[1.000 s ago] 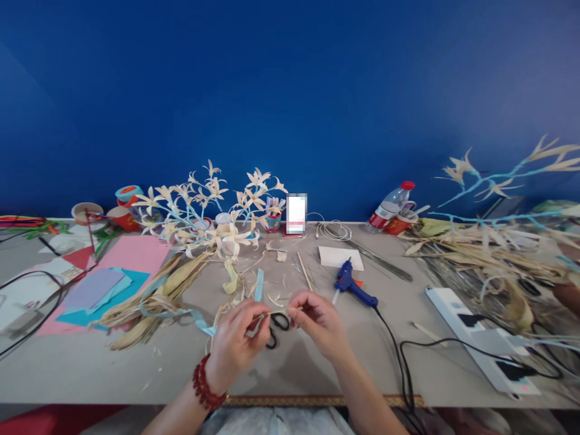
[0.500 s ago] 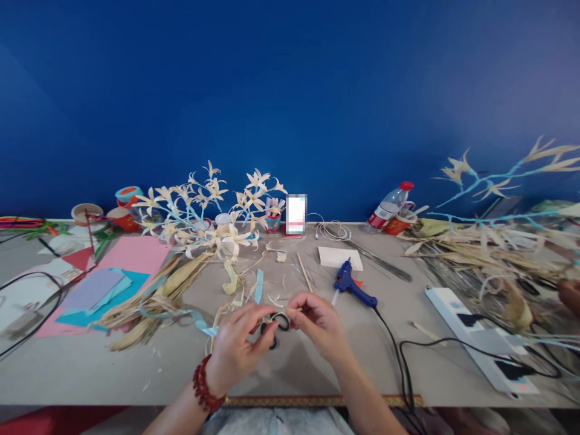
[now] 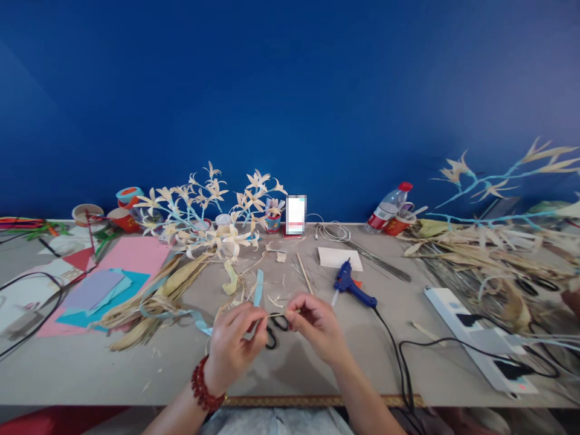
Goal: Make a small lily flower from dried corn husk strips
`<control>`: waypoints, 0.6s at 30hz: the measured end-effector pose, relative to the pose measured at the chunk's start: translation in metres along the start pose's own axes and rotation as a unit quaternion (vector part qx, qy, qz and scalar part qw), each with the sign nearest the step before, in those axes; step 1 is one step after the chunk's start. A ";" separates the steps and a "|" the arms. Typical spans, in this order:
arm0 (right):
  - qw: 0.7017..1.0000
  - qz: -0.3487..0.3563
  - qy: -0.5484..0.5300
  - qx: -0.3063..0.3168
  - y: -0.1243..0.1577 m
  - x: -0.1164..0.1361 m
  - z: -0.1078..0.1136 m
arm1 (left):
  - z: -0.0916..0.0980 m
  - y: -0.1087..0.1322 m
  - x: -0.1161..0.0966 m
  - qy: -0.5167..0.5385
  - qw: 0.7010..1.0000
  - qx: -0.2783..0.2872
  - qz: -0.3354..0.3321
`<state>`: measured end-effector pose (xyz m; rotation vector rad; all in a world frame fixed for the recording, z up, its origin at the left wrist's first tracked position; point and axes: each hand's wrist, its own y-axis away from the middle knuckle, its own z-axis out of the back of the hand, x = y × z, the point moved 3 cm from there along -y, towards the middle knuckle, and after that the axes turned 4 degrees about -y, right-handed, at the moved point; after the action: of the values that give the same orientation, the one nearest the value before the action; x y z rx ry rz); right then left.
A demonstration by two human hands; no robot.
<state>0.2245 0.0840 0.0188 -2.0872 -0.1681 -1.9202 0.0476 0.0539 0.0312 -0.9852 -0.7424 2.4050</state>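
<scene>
Plainly, the left hand [image 3: 238, 338] has its thumb and index fingertip together on 1 end of a thin pale strip [image 3: 276, 314], and the right hand [image 3: 315, 326] pinches the other end between thumb and curled fingers. The strip spans the small gap between the 2 hands, above the table [image 3: 181, 374]. Scissors [image 3: 273, 343] lie below it, 2 black handle loops showing. A red beaded bracelet [image 3: 206, 386] circles the left wrist. Beyond the hands lies a light-blue strip [image 3: 258, 287]. Near the right hand rests a blue glue gun [image 3: 347, 281], with a white card [image 3: 339, 258] behind it. Farther left are dried husks [image 3: 181, 281] and pale flowers [image 3: 231, 235]; well to the right sits a white power strip [image 3: 446, 305].
</scene>
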 end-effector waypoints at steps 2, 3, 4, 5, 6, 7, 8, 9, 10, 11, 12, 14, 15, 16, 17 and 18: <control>1.000 0.002 0.016 0.001 0.000 0.000 0.000 | 0.000 0.000 0.001 0.007 1.000 0.007 0.004; 0.999 0.010 0.034 0.003 0.001 0.001 0.001 | -0.001 0.000 0.002 0.013 1.000 0.012 0.007; 0.998 0.024 0.061 0.005 0.001 0.003 0.001 | -0.001 0.000 0.002 0.018 1.000 0.018 0.009; 0.995 0.043 0.092 0.007 0.001 0.006 0.002 | -0.002 0.000 0.002 0.024 0.999 0.024 0.011; 0.990 0.067 0.125 0.010 0.002 0.009 0.002 | -0.002 -0.001 0.002 0.028 0.999 0.031 0.011; 0.983 0.093 0.156 0.015 0.002 0.013 0.002 | -0.003 -0.001 0.002 0.032 0.999 0.037 0.010; 0.976 0.120 0.182 0.021 0.002 0.017 0.002 | -0.003 -0.001 0.002 0.037 0.999 0.039 0.007; 0.968 0.145 0.202 0.027 0.003 0.020 0.001 | -0.004 -0.002 0.001 0.042 0.998 0.042 0.003; 0.961 0.167 0.219 0.034 0.003 0.023 -0.001 | -0.004 -0.002 0.001 0.048 0.998 0.043 -0.001; 0.954 0.185 0.234 0.040 0.003 0.026 -0.002 | -0.004 -0.002 0.000 0.053 0.998 0.042 -0.004; 0.947 0.197 0.248 0.044 0.003 0.027 -0.004 | -0.005 -0.003 0.000 0.057 0.998 0.040 -0.004; 0.940 0.204 0.270 0.046 0.003 0.028 -0.007 | -0.005 -0.003 0.000 0.064 0.997 0.037 0.002; 0.939 0.200 0.277 0.043 0.002 0.027 -0.008 | -0.005 -0.003 0.000 0.067 0.997 0.038 0.008; 0.940 0.192 0.280 0.039 0.002 0.026 -0.009 | -0.005 -0.003 0.000 0.069 0.997 0.039 0.014; 0.942 0.183 0.280 0.032 0.002 0.024 -0.009 | -0.005 -0.003 0.001 0.070 0.996 0.041 0.021; 0.944 0.174 0.277 0.024 0.003 0.023 -0.009 | -0.005 -0.003 0.001 0.070 0.996 0.044 0.028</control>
<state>0.2190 0.0763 0.0416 -1.3517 0.2572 -2.1461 0.0511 0.0581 0.0297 -1.1382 -0.5614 2.3652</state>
